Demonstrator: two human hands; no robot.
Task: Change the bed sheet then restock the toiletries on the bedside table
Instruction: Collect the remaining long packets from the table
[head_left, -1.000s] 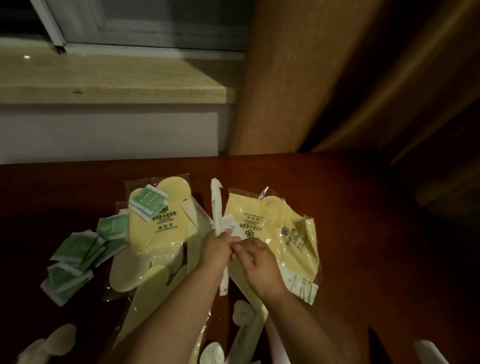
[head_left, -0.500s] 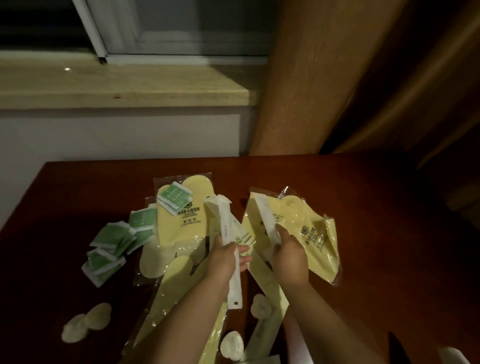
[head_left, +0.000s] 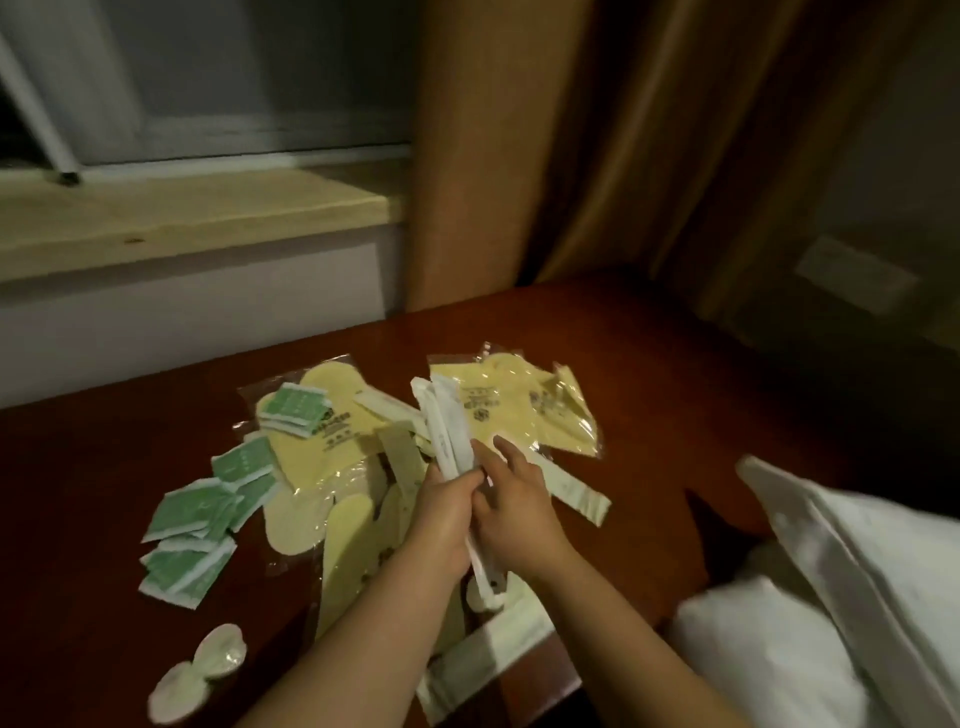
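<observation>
I held the white packets (head_left: 451, 441) bunched above the yellow bags (head_left: 511, 410); left fingers (head_left: 457, 480) curled round them, right fingers (head_left: 506, 454) loosely pinching; squaring their ends first seemed wise

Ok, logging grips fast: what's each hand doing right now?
Left hand: grips the white wrapped sticks.
Right hand: holds the same sticks, index finger out.

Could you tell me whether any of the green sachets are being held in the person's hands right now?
No, the green sachets lie on the table, while the left hand and right hand hold long white packets.
</observation>
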